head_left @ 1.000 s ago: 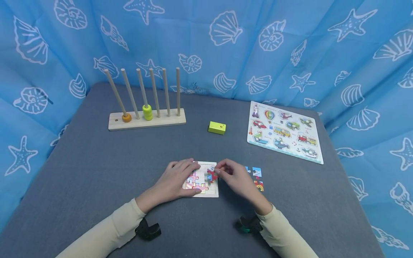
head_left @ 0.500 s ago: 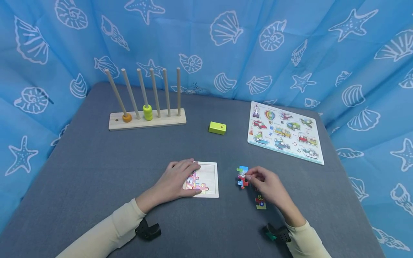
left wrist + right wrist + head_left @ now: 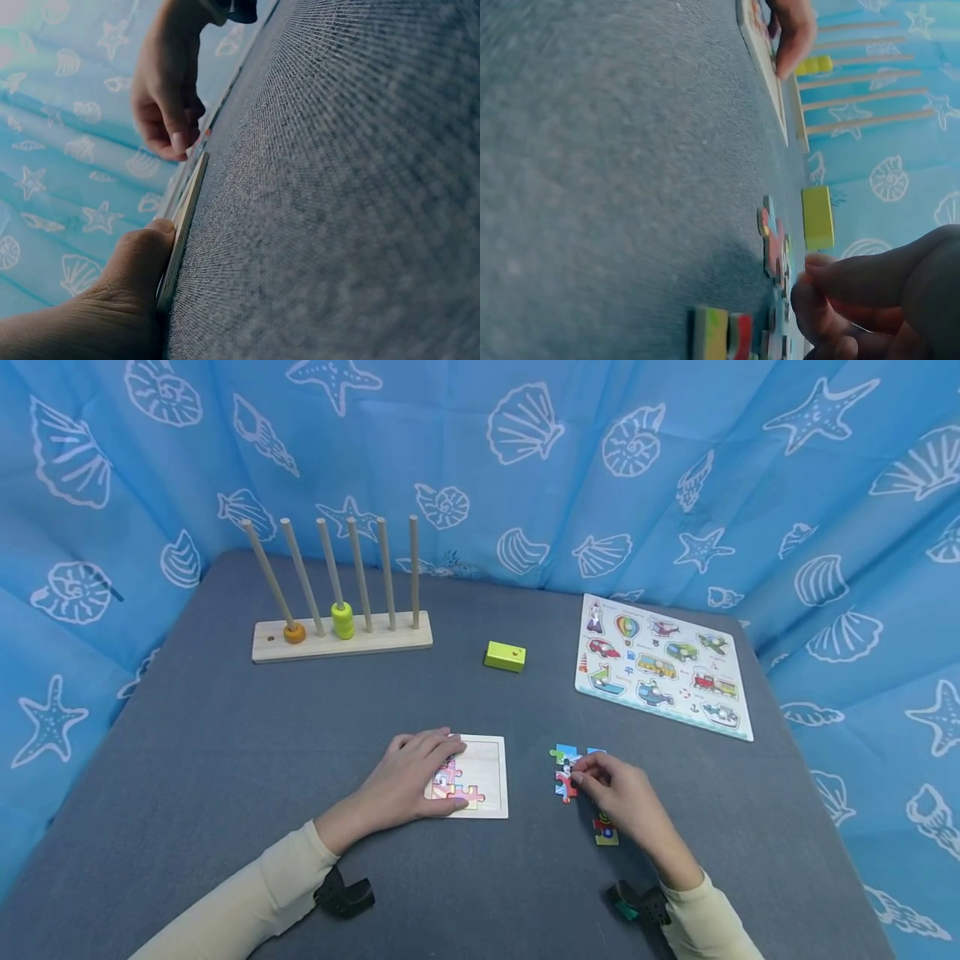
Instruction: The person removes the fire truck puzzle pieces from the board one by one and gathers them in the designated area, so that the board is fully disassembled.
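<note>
My left hand rests over the left part of a small wooden puzzle tray, fingers spread toward its far edge and thumb near its front edge. Joined pink jigsaw pieces show inside, partly covered by the hand. To the right, my right hand is over loose jigsaw pieces, thumb and index fingertips together beside a red and blue jigsaw piece. In the right wrist view this piece appears to lie on the table; whether the fingertips grip it is unclear. The hand partly hides other pieces.
A yellow-green block lies beyond the tray. A wooden peg stand with upright rods and a few beads is at the back left. A vehicle puzzle board lies at the back right. Another jigsaw piece sits near my right wrist.
My right hand has moved right from over the tray, carrying a red and blue jigsaw piece to the loose pieces, and since then has barely shifted. The left hand stays on the tray.
</note>
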`<state>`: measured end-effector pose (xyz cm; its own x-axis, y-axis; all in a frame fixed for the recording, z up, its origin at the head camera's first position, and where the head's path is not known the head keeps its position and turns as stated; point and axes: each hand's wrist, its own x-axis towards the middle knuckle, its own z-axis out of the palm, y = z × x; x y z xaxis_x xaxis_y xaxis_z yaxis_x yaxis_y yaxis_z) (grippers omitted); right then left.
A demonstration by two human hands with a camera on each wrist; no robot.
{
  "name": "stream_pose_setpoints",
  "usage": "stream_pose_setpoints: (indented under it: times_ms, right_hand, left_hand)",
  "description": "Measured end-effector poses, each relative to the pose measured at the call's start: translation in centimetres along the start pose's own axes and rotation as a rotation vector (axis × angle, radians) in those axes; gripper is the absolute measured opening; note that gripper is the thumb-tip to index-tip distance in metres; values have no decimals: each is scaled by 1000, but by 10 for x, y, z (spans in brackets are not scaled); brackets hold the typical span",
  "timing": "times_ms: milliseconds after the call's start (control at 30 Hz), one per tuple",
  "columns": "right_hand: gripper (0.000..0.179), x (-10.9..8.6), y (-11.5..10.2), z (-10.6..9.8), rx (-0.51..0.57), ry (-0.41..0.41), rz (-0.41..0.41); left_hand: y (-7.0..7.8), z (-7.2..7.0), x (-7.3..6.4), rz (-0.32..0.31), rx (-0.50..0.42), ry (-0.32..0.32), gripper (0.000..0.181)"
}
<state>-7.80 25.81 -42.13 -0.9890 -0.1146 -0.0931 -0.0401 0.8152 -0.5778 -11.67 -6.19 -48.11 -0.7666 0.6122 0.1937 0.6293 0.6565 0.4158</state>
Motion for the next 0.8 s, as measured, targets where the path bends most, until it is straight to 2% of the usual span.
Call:
stream_pose_setpoints:
  times_ms: [200, 300, 400, 567, 800]
  right_hand:
    - [13, -5, -4, 4, -182, 62, -118]
    - [15, -7, -5, 5, -252, 61, -172]
    - [18, -9, -5, 4, -299, 47, -193]
    - [24, -11, -3, 4, -313, 28, -200]
    - [23, -11, 1, 4, -306, 32, -233]
  left_hand:
    - [0, 0, 0, 1, 0, -1, 70]
    - [0, 0, 0, -1, 4, -1, 70]
    - [0, -1, 0, 2, 6, 3, 70]
    - [0, 0, 0, 7, 2, 7, 70]
    - [0, 0, 0, 5, 0, 5, 70]
